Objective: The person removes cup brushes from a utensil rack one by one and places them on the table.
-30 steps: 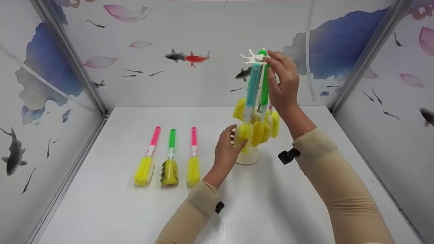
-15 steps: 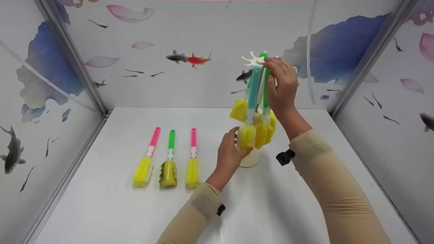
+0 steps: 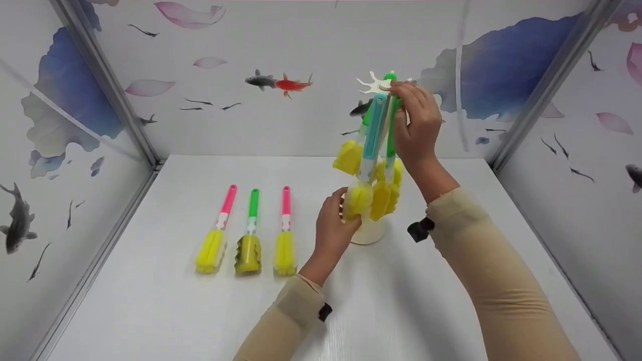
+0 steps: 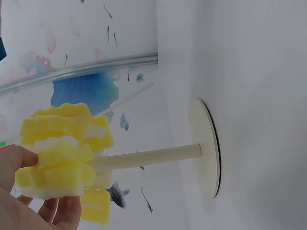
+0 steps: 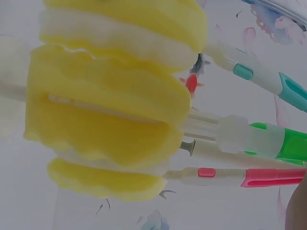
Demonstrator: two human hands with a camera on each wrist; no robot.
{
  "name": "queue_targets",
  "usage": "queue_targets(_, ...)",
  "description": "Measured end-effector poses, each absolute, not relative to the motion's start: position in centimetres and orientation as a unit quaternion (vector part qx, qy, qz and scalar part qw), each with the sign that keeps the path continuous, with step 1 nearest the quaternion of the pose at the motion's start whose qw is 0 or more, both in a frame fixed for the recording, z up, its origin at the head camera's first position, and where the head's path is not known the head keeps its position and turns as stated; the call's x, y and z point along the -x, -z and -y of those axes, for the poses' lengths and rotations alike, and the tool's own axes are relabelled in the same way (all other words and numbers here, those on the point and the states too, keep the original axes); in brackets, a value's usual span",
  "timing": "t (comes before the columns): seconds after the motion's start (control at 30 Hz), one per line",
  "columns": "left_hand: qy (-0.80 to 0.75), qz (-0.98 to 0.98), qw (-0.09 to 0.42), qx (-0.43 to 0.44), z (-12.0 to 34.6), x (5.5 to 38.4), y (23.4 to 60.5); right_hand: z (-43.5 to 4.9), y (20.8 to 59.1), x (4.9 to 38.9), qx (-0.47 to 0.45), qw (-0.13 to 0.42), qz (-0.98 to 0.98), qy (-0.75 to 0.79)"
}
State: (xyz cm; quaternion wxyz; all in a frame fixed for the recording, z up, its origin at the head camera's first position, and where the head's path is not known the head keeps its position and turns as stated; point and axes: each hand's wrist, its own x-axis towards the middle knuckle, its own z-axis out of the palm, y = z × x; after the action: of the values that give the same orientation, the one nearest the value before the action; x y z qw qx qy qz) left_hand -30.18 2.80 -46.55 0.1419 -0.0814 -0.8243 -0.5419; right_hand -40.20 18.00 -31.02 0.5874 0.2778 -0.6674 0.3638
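Note:
A cream rack point(image 3: 370, 236) with a round base and white hooks at its top holds several hanging sponge bottle brushes. My left hand point(image 3: 333, 228) grips the yellow-and-white sponge head of the blue-handled bottle brush point(image 3: 374, 133), thumb on one side and fingers behind. At the top, my right hand point(image 3: 419, 118) has its fingers bent over the hooks point(image 3: 373, 84) beside the green-handled brush point(image 3: 391, 135); its thumb is partly hidden. In the left wrist view the sponge head point(image 4: 60, 167) sits between thumb and fingers. The right wrist view shows a pink-handled brush point(image 5: 273, 177) hanging there too.
Three more brushes lie on the white table to the left: a pink-handled one point(image 3: 210, 250), a green-handled one with a dark-edged sponge point(image 3: 249, 254), and another pink-handled one point(image 3: 285, 253). Printed walls point(image 3: 321, 35) enclose the table at back and sides.
The hanging brushes have turned a little about the rack's post; the rear left sponge has shifted left and the right ones inward. My right fingers have closed in over the hooks.

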Motion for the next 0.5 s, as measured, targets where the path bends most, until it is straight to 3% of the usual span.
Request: queue_targets(0.5,0.542,0.816,0.179,0.093,-1.94,29.56,46.30,-18.01,30.86,39.79,-0.280,0.585,0.671,-0.359)
